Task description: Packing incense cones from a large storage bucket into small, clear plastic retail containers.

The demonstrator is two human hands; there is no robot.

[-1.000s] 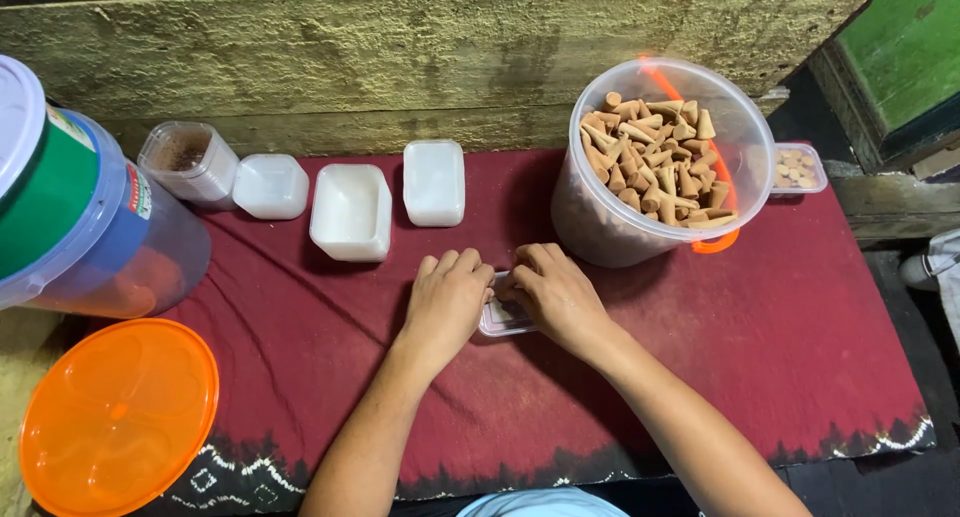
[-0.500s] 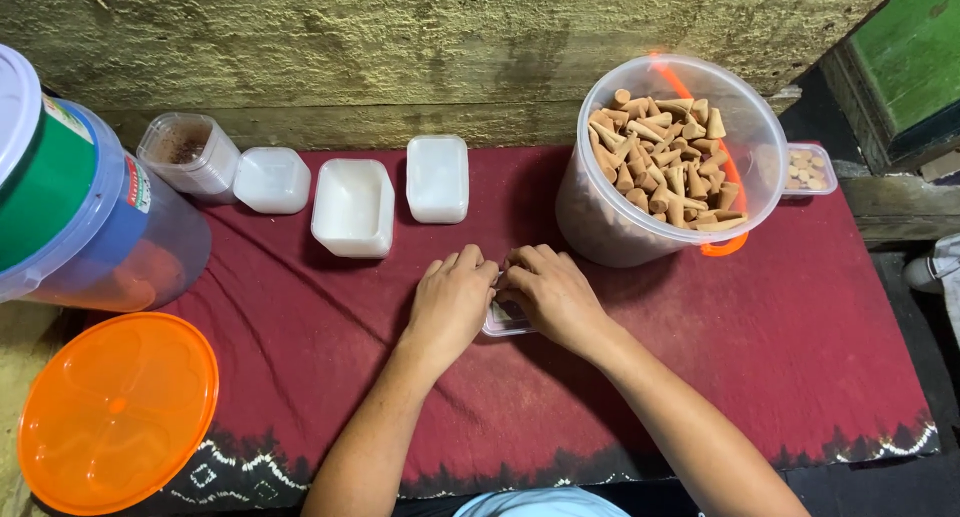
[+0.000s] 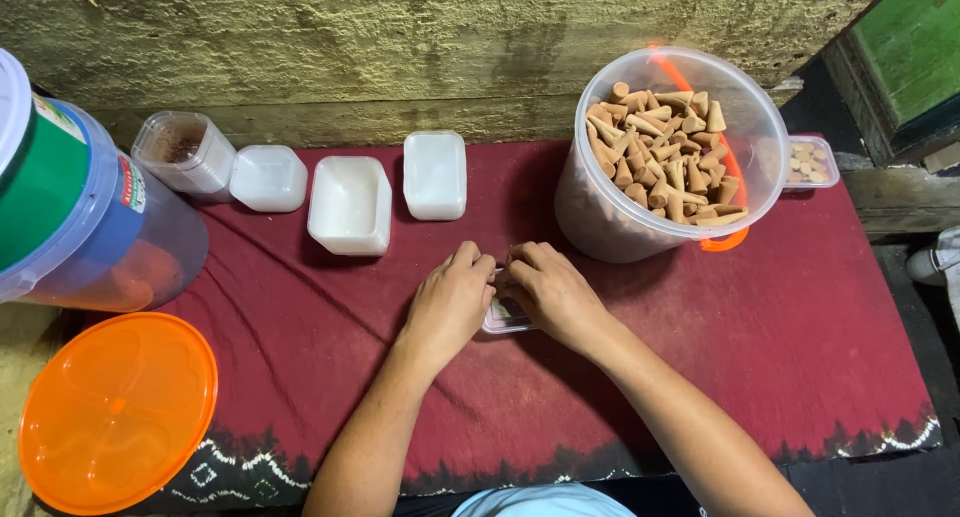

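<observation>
Grasping small clear plastic box [image 3: 505, 320], left hand [image 3: 452, 302], right hand [image 3: 550, 292], wrinkled maroon cloth [image 3: 800, 327]

1. Left hand [image 3: 450, 302] and right hand [image 3: 550, 292] meet over a small clear box [image 3: 503, 320] on red cloth [image 3: 800, 327].
2. Bucket [image 3: 680, 157] of brown cones just right.
3. White trays [image 3: 350, 205] behind.
4. Orange lid [image 3: 115, 412] far left.

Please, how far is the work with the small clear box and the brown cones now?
Looks done: one small box behind the bucket already holds brown pieces. In hand: left hand and right hand both rest on a small clear box on the red cloth; its contents are hidden. Left: the bucket is full of cones, and white containers lie empty.
</observation>
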